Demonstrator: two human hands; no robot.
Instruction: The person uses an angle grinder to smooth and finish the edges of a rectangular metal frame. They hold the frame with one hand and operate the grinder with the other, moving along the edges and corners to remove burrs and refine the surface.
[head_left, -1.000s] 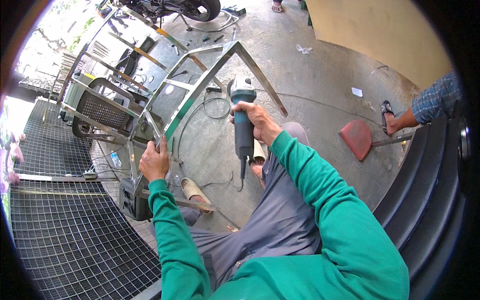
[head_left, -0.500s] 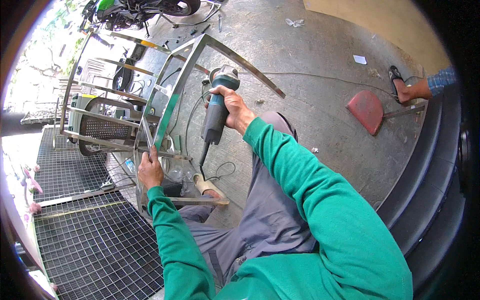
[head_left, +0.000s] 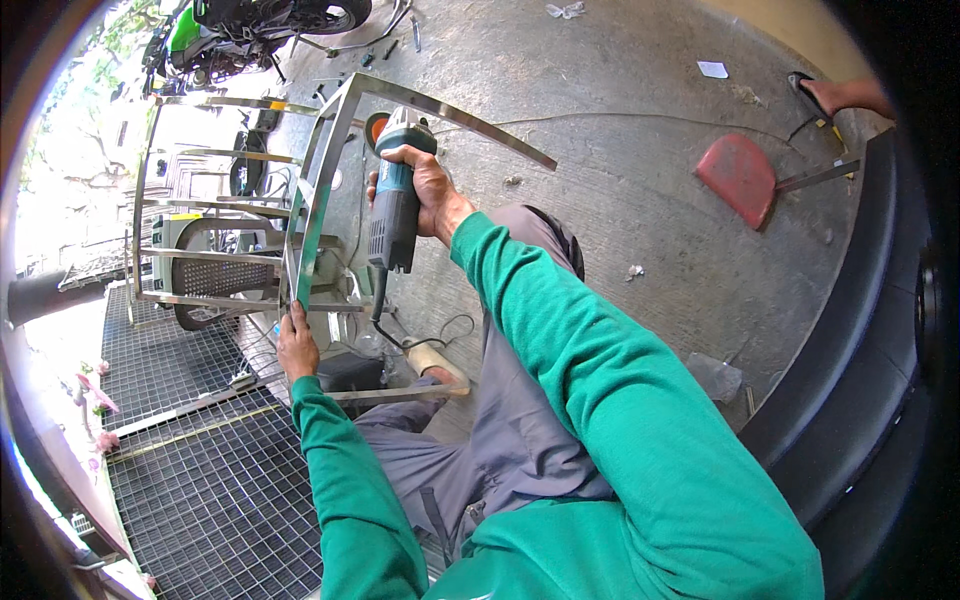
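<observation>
My right hand (head_left: pixel 423 188) is wrapped round the body of a teal and black angle grinder (head_left: pixel 394 215). Its orange disc shows at the head, close beside the upper bar of a shiny metal frame (head_left: pixel 330 165). A black cord runs down from the grinder's lower end toward my foot. On the left, my left hand (head_left: pixel 298 343) grips the frame's lower upright, fingers closed about the bar. Several slats of the frame stretch off to the left, and one bar juts out to the right beyond the grinder.
A red wedge-shaped piece (head_left: pixel 738 180) lies on the concrete at right, near another person's sandalled foot (head_left: pixel 808 95). A green and black motorcycle (head_left: pixel 250 30) stands at the back left. Black mesh grating (head_left: pixel 210 490) covers the lower left; dark steps (head_left: pixel 850 400) curve along the right.
The grinder has moved left and up, nearer the frame, and turned so its orange disc shows. My left hand stays on the bar. The other person's foot has shifted, and the view has turned slightly.
</observation>
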